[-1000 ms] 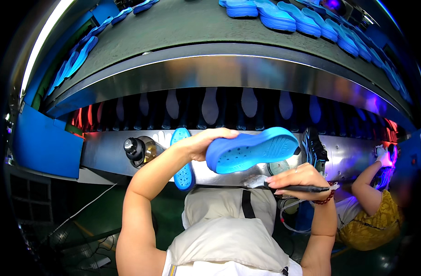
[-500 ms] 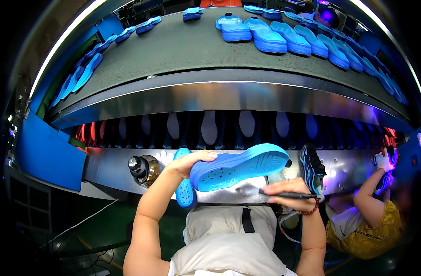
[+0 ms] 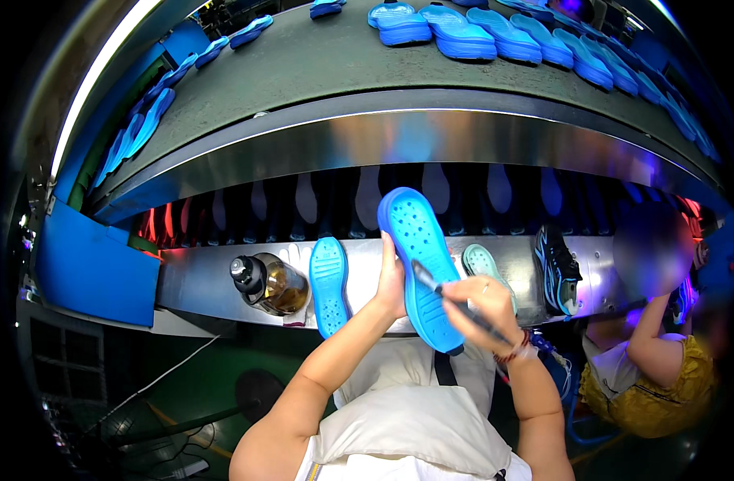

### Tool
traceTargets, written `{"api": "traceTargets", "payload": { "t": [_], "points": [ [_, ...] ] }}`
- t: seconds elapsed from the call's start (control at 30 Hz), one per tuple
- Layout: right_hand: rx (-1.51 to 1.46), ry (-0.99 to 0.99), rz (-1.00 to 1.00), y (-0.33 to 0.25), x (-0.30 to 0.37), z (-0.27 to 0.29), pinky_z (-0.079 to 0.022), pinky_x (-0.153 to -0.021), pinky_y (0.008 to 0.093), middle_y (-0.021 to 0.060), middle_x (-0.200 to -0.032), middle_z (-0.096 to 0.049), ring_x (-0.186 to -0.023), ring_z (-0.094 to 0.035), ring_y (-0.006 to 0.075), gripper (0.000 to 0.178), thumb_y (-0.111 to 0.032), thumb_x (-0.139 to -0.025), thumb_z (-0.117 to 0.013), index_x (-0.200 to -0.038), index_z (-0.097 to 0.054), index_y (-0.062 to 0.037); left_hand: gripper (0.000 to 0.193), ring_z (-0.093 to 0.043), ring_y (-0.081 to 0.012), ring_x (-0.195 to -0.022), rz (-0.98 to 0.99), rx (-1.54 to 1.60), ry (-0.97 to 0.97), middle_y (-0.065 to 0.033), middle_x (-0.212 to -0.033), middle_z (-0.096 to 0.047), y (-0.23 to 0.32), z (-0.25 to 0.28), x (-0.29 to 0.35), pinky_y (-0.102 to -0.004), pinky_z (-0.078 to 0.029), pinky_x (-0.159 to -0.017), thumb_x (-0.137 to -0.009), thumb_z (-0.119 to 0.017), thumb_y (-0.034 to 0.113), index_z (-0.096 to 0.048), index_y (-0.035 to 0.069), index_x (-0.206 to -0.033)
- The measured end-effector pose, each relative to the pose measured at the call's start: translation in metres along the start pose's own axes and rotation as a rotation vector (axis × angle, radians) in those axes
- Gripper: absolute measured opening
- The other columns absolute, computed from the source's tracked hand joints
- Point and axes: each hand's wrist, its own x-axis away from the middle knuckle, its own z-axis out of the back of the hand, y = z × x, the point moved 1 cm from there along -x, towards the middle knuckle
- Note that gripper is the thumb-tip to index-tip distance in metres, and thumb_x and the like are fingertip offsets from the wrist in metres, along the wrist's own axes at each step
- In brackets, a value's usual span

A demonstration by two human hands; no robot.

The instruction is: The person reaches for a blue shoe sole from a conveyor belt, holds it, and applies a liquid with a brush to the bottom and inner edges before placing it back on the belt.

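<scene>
My left hand [image 3: 390,280] is closed around the left edge of a blue shoe sole [image 3: 412,226], held nearly upright with its hollow, hole-dotted inner side showing. In my right hand [image 3: 489,309] is a brush [image 3: 425,276] with a black handle. Its tip is over the middle of the sole's inner face; motion blur hides whether it touches. A second blue sole [image 3: 329,268] rests on the metal ledge to the left of my left hand. Beyond my right hand, a pale green sole-shaped piece [image 3: 481,260] lies partly hidden.
A bottle of amber liquid [image 3: 280,284] with a black cap stands at the ledge's left. A black shoe [image 3: 556,268] sits on the ledge [image 3: 190,276] to the right. Several blue soles [image 3: 463,36] line the conveyor belt [image 3: 303,68]. At far right, a co-worker's arm [image 3: 647,337] reaches in.
The held sole has turned from sideways to nearly upright, and my left hand has moved right. The brush has risen from the ledge to the sole, uncovering the pale green piece. The view has shifted.
</scene>
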Motion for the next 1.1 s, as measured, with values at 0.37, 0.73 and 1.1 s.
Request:
{"api": "traceTargets", "payload": {
  "t": [0.37,0.73,1.1],
  "points": [
    [-0.297,-0.016,-0.108,-0.008,-0.012,0.0,-0.049,-0.068,0.0295,0.0128,-0.081,-0.065,-0.076,-0.063,0.0233,0.018,0.001,-0.069,-0.065,-0.086,-0.063,0.0015,0.087,-0.052,-0.035,-0.102,-0.149,0.165,-0.054,-0.0195,-0.108,-0.053,0.013,-0.016,0.01,-0.0556,-0.038,-0.089,-0.074,-0.02,0.077,-0.031,0.013,-0.131],
    [-0.439,-0.262,-0.131,-0.004,-0.001,-0.004,-0.046,-0.081,0.0303,0.0117,-0.091,-0.064,-0.089,-0.06,0.0212,0.019,-0.005,-0.072,-0.067,-0.09,-0.064,-0.0009,0.086,-0.056,-0.0349,-0.094,-0.38,0.073,-0.023,-0.0196,-0.103,-0.058,0.041,-0.011,0.014,-0.0479,-0.044,-0.085,-0.073,-0.032,0.075,-0.033,0.01,-0.131],
    [-0.528,-0.072,-0.462,0.031,0.05,-0.004,-0.044,-0.083,0.0276,0.0113,-0.1,-0.061,-0.095,-0.057,0.0169,0.024,-0.007,-0.076,-0.064,-0.099,-0.062,-0.0007,0.063,-0.051,-0.0334,-0.105,-0.328,0.134,0.034,-0.019,-0.115,-0.052,0.002,0.026,0.005,-0.0465,-0.04,-0.092,-0.086,-0.037,0.054,-0.028,0.015,-0.134]
  ]
}}
